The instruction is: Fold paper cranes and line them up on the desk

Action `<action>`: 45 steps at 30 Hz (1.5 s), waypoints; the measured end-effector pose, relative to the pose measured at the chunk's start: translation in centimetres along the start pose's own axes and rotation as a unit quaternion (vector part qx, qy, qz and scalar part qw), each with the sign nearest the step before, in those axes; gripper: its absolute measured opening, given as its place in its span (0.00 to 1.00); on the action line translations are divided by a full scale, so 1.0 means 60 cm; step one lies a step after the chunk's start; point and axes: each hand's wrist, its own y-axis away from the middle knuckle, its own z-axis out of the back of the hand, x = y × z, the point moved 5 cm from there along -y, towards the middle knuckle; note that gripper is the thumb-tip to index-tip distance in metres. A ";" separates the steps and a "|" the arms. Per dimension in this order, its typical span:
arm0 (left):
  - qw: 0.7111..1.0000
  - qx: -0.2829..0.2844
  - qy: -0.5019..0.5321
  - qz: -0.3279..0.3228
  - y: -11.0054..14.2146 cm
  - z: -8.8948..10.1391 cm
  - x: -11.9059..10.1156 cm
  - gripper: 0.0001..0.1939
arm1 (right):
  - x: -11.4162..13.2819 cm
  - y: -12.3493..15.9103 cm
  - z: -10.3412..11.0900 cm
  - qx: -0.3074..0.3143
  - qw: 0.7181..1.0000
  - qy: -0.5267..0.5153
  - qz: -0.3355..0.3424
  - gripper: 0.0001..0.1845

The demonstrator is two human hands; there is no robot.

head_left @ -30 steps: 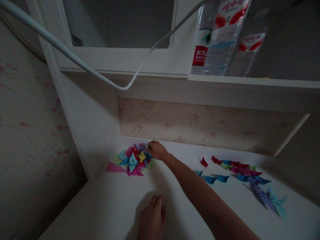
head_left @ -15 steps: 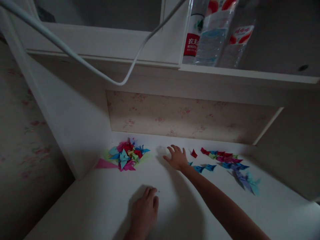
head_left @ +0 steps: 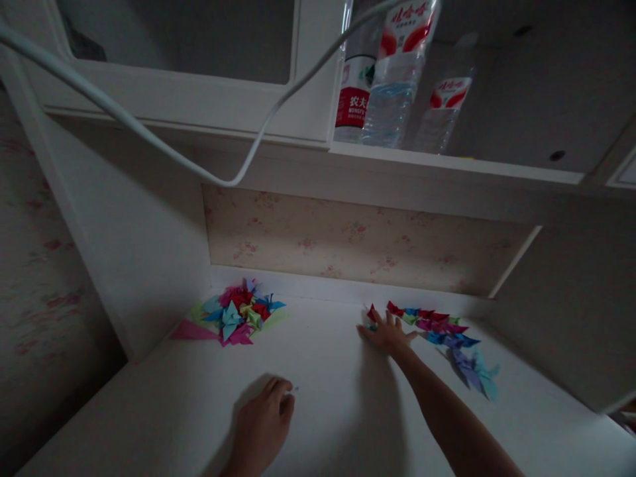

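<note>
My right hand (head_left: 388, 333) lies flat on the white desk (head_left: 338, 411) with fingers spread, resting beside a red folded paper piece (head_left: 371, 313) at the left end of a row of folded paper cranes (head_left: 447, 338). A heap of coloured paper cranes (head_left: 238, 313) sits at the back left, on a pink paper sheet (head_left: 191, 331). My left hand (head_left: 261, 424) rests on the near part of the desk, fingers curled loosely, nothing seen in it.
Several water bottles (head_left: 392, 73) stand on the shelf (head_left: 447, 162) above the desk. A white cable (head_left: 149, 129) hangs across the upper cabinet. A white side panel (head_left: 134, 252) closes the desk on the left; a floral back panel (head_left: 358, 238) lies behind.
My right hand left the heap at the left, opened, and moved right across the desk to the row of cranes. The left hand stayed where it was.
</note>
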 end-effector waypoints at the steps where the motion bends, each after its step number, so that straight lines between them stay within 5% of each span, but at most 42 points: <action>1: 1.000 -0.002 0.004 -0.001 0.000 0.001 -0.001 0.10 | 0.000 -0.007 0.000 0.003 1.000 -0.005 0.010 0.46; 11: 1.000 0.011 0.015 0.018 -0.007 0.000 0.002 0.10 | 0.040 -0.030 0.004 -0.011 0.992 0.004 0.125 0.21; 22: 1.000 0.010 0.012 0.012 -0.005 0.003 -0.002 0.09 | 0.063 0.021 0.026 -0.036 0.981 0.029 0.186 0.18; 28: 1.000 0.006 0.018 0.014 -0.003 0.007 -0.004 0.09 | 0.110 0.048 0.054 -0.049 0.973 0.013 0.225 0.17; 35: 1.000 0.014 0.007 0.016 -0.001 0.012 -0.008 0.09 | 0.247 0.102 0.089 -0.081 0.937 -0.045 0.336 0.17; 45: 0.999 0.022 -0.013 0.025 0.000 0.011 -0.003 0.11 | 0.564 0.175 0.173 -0.136 0.843 -0.103 0.510 0.18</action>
